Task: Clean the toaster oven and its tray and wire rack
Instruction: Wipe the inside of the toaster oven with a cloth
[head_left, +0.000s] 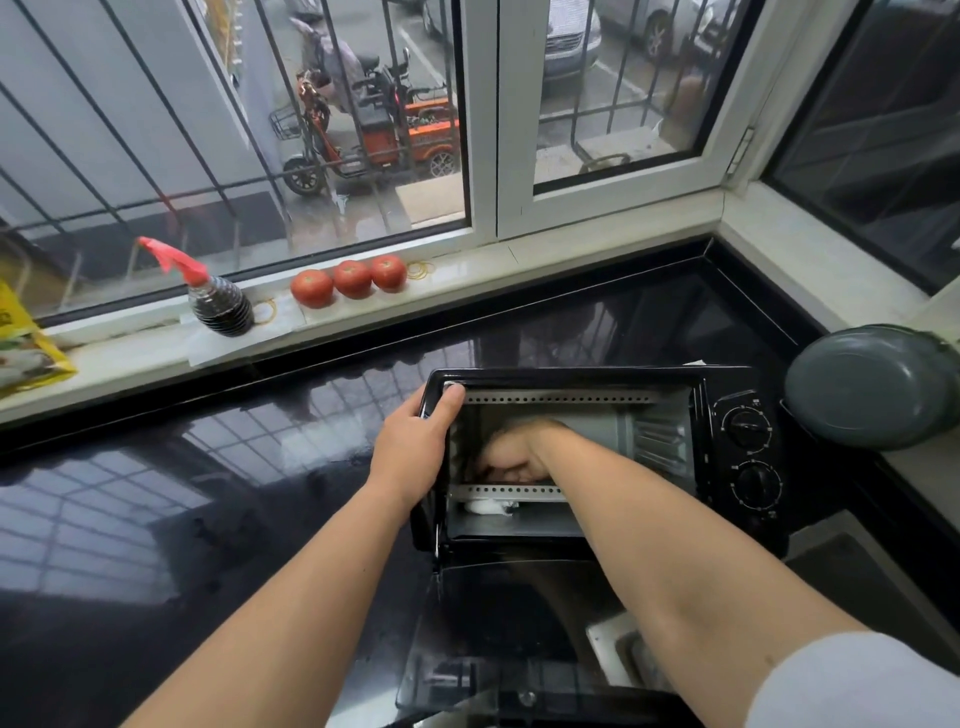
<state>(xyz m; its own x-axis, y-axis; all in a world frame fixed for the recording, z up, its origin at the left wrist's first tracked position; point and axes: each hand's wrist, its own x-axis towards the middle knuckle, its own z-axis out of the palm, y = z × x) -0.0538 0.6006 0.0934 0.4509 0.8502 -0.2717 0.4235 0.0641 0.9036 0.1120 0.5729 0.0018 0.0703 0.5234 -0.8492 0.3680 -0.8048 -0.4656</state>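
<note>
The right hand (511, 454) is deep inside the toaster oven (597, 457), fingers curled downward toward the lower part of the cavity; a bit of white cloth (488, 506) shows just beneath a perforated metal rail, and the hand seems to be pressing it, though the dim interior makes it hard to tell whether the fingers actually close on it. The left hand (415, 447) steadies the oven, wrapped over its upper left front corner with the thumb hooked across the edge of the opening. The oven's glass door (498, 634) hangs open toward the viewer, and two black dials (748, 452) sit on its right panel. The oven stands on a glossy black counter (208, 493), with a grey lidded pot (872, 387) just to its right. On the windowsill (467, 280) behind lie three tomatoes (350, 280) in a row and a dark spray bottle (221, 301) with a red nozzle.
</note>
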